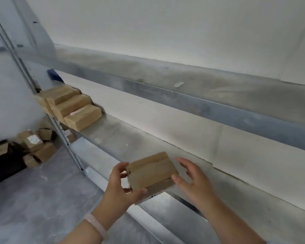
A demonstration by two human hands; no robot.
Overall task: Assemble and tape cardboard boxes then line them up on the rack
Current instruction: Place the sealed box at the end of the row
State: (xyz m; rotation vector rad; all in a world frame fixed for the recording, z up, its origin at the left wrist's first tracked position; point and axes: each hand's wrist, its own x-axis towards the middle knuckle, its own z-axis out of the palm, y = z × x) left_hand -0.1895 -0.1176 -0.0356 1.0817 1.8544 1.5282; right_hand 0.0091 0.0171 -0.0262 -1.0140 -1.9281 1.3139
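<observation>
Cardboard box (151,171) front and centre, a small flat brown one, closed up and tilted, held over the front edge of the rack's lower shelf (245,196). Whether its far side touches the shelf, I cannot tell.

The left hand (120,189) has it in a firm grasp: fingers (122,166) curled on the box's left side, thumb (141,191) pressed against the near edge. There is a pale bracelet (97,226) on that wrist.

The right hand (194,180) is relaxed and spread out just beside the box. Its thumb (177,178) touches the box's right edge, and the other fingers (185,162) reach out over the shelf, clasping nothing.

Just below the hands runs the shelf's shiny metal front lip (174,219).

Well off to the left on the same shelf, a row of three boxes (72,106) sits side by side, stepped one behind the other, the nearest with a pale strip on its top. They stand hard by the rack's perforated upright (67,138).

Above runs the upper shelf (183,81), grey and dusty, with a small pale scrap lying on it. A blue object (54,75) peeks out beneath its left end, too blurred to name. Behind everything is a white wall (165,29).

Down at the left, on the grey floor (42,191), lies a loose pile of boxes (35,148), jumbled at all angles.
</observation>
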